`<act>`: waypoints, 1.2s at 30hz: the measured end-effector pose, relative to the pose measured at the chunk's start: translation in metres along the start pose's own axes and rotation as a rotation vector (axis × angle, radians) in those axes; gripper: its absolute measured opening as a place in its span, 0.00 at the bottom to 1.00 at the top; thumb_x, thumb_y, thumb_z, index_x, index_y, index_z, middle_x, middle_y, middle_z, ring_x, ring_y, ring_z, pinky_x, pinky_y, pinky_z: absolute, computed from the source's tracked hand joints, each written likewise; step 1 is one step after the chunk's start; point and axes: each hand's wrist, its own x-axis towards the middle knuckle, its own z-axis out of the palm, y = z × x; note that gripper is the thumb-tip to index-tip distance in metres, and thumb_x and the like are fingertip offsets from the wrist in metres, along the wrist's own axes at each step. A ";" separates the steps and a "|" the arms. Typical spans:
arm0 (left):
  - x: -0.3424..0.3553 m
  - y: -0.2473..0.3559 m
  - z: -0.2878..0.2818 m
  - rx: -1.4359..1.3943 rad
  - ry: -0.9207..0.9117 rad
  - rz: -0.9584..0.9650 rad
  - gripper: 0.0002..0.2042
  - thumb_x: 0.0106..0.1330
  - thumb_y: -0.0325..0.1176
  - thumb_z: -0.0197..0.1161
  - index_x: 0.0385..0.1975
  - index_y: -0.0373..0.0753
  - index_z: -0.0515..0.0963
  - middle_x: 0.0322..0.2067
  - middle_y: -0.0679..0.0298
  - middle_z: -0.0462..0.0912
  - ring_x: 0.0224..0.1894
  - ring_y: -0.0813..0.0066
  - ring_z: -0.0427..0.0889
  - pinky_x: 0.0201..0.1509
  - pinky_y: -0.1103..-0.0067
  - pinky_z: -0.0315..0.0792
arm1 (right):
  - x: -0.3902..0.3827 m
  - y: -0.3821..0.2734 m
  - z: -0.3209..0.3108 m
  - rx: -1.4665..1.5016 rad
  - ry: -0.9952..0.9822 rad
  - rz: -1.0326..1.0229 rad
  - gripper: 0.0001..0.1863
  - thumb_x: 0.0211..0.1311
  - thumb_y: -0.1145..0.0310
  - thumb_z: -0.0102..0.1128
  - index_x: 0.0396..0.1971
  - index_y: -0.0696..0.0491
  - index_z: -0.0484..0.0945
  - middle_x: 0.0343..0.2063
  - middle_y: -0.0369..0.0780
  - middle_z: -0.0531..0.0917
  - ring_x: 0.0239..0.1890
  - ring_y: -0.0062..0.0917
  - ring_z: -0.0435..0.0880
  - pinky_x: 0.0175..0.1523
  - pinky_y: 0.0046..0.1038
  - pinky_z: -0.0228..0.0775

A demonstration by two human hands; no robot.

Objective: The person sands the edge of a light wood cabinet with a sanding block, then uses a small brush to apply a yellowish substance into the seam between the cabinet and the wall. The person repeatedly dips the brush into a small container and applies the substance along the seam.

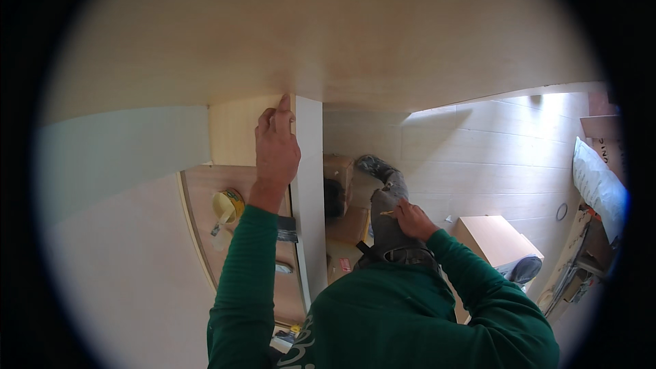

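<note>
My left hand (pixel 278 152) is raised to the corner where a pale wooden panel (pixel 232 130) meets the large light wood board (pixel 328 34) overhead. Its index finger stretches up to the seam, the other fingers are bent but apart, and nothing shows in it. A white upright edge (pixel 311 164) runs just right of that hand. My right hand (pixel 412 220) is closed in front of my thigh, with a small yellowish sliver at its fingertips that is too small to name. Both arms wear green sleeves.
Below my left arm, a shelf (pixel 205 222) holds an open tub (pixel 227 206) with a brush across it. A cardboard box (pixel 495 239) stands on the pale tiled floor (pixel 465 143) at right. Farther right lie a white plastic bag (pixel 598 178) and assorted tools.
</note>
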 end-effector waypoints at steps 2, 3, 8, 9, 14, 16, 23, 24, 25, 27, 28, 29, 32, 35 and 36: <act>0.002 0.001 0.000 0.031 -0.005 0.001 0.35 0.60 0.15 0.59 0.73 0.35 0.65 0.51 0.59 0.81 0.62 0.49 0.74 0.65 0.56 0.70 | 0.003 0.004 -0.005 0.049 -0.024 -0.033 0.09 0.77 0.66 0.50 0.45 0.56 0.72 0.42 0.55 0.78 0.38 0.59 0.83 0.47 0.59 0.75; 0.002 0.000 0.001 0.044 -0.010 0.003 0.35 0.61 0.16 0.59 0.73 0.35 0.65 0.51 0.60 0.81 0.62 0.49 0.74 0.65 0.56 0.70 | 0.004 0.003 -0.009 0.074 -0.036 -0.079 0.09 0.77 0.66 0.50 0.45 0.56 0.72 0.42 0.54 0.78 0.38 0.58 0.84 0.47 0.59 0.75; 0.004 0.004 -0.004 0.015 -0.033 -0.006 0.33 0.61 0.17 0.59 0.71 0.36 0.67 0.52 0.61 0.81 0.63 0.52 0.75 0.65 0.58 0.69 | 0.003 -0.009 -0.017 0.168 -0.039 -0.049 0.08 0.75 0.67 0.53 0.42 0.57 0.73 0.44 0.53 0.79 0.38 0.58 0.84 0.48 0.57 0.76; 0.006 0.009 -0.008 -0.003 -0.048 0.006 0.32 0.61 0.18 0.59 0.69 0.36 0.68 0.54 0.62 0.81 0.62 0.52 0.75 0.65 0.59 0.69 | 0.004 -0.007 -0.014 0.218 -0.043 0.011 0.08 0.74 0.68 0.53 0.41 0.57 0.74 0.44 0.53 0.79 0.38 0.57 0.84 0.48 0.57 0.76; -0.054 0.071 -0.025 -0.195 0.005 0.229 0.24 0.61 0.19 0.60 0.60 0.38 0.74 0.68 0.59 0.78 0.61 0.52 0.78 0.62 0.59 0.71 | -0.002 0.002 -0.011 -0.012 -0.004 -0.154 0.09 0.72 0.69 0.51 0.40 0.58 0.77 0.45 0.54 0.78 0.42 0.55 0.84 0.49 0.55 0.77; -0.116 0.096 -0.019 -0.386 -0.123 0.196 0.23 0.62 0.20 0.59 0.59 0.38 0.75 0.69 0.57 0.77 0.63 0.50 0.78 0.63 0.58 0.72 | -0.001 0.009 -0.004 -0.071 0.041 -0.159 0.09 0.72 0.70 0.51 0.41 0.58 0.78 0.45 0.55 0.78 0.44 0.56 0.83 0.50 0.55 0.77; -0.305 0.114 0.012 -0.961 -0.582 -0.660 0.23 0.77 0.33 0.55 0.69 0.34 0.69 0.64 0.45 0.80 0.64 0.44 0.80 0.68 0.61 0.73 | -0.003 0.024 -0.012 -0.432 -0.122 -0.225 0.10 0.72 0.68 0.53 0.39 0.60 0.77 0.39 0.53 0.79 0.41 0.51 0.86 0.47 0.47 0.80; -0.326 0.115 0.021 -0.930 -0.579 -0.715 0.24 0.77 0.37 0.56 0.68 0.33 0.70 0.63 0.42 0.79 0.63 0.41 0.80 0.67 0.60 0.73 | 0.005 0.020 -0.027 -0.410 -0.180 -0.274 0.11 0.74 0.68 0.52 0.39 0.61 0.76 0.37 0.51 0.80 0.42 0.47 0.87 0.47 0.44 0.81; -0.347 0.116 0.032 -0.900 -0.581 -0.768 0.25 0.77 0.40 0.57 0.67 0.31 0.71 0.61 0.39 0.79 0.62 0.38 0.80 0.65 0.59 0.74 | 0.007 0.013 -0.039 -0.386 -0.237 -0.317 0.11 0.75 0.67 0.51 0.40 0.61 0.75 0.35 0.49 0.80 0.42 0.42 0.89 0.46 0.41 0.81; -0.403 0.108 0.098 -0.868 -0.682 -0.759 0.27 0.76 0.44 0.57 0.69 0.33 0.70 0.58 0.38 0.81 0.58 0.37 0.82 0.63 0.57 0.75 | 0.007 0.001 -0.050 -0.096 -0.152 -0.137 0.12 0.78 0.65 0.49 0.42 0.60 0.73 0.34 0.48 0.83 0.39 0.39 0.90 0.44 0.39 0.81; -0.421 0.106 0.126 -0.849 -0.729 -0.754 0.28 0.75 0.45 0.58 0.69 0.33 0.69 0.57 0.37 0.82 0.56 0.37 0.83 0.62 0.56 0.75 | 0.006 -0.012 -0.054 0.043 -0.105 -0.031 0.13 0.78 0.64 0.49 0.42 0.61 0.73 0.35 0.48 0.83 0.38 0.38 0.90 0.44 0.38 0.81; -0.427 0.110 0.142 -0.908 -0.655 -0.584 0.29 0.75 0.46 0.58 0.69 0.33 0.69 0.57 0.37 0.82 0.56 0.36 0.84 0.62 0.56 0.75 | 0.003 -0.022 -0.059 0.185 -0.040 0.071 0.14 0.78 0.63 0.50 0.42 0.61 0.74 0.35 0.49 0.84 0.36 0.37 0.90 0.44 0.37 0.82; -0.452 0.123 0.180 -0.953 -0.561 -0.290 0.29 0.74 0.48 0.59 0.66 0.33 0.73 0.56 0.37 0.83 0.55 0.35 0.84 0.60 0.54 0.76 | -0.024 -0.092 -0.075 0.451 0.081 0.288 0.16 0.77 0.61 0.51 0.42 0.62 0.74 0.34 0.50 0.86 0.33 0.34 0.89 0.44 0.35 0.83; -0.515 0.129 0.202 -0.927 -0.693 -0.495 0.24 0.72 0.49 0.60 0.52 0.32 0.83 0.51 0.37 0.86 0.56 0.33 0.84 0.59 0.52 0.76 | -0.062 -0.112 -0.084 0.443 0.132 0.258 0.16 0.79 0.61 0.49 0.43 0.61 0.74 0.32 0.48 0.88 0.32 0.30 0.88 0.42 0.33 0.83; -0.528 0.134 0.198 -0.942 -0.675 -0.565 0.23 0.72 0.50 0.60 0.47 0.33 0.85 0.49 0.38 0.87 0.55 0.33 0.84 0.58 0.52 0.77 | -0.075 -0.113 -0.086 0.443 0.157 0.247 0.16 0.80 0.60 0.50 0.43 0.61 0.74 0.32 0.47 0.88 0.32 0.30 0.88 0.42 0.32 0.83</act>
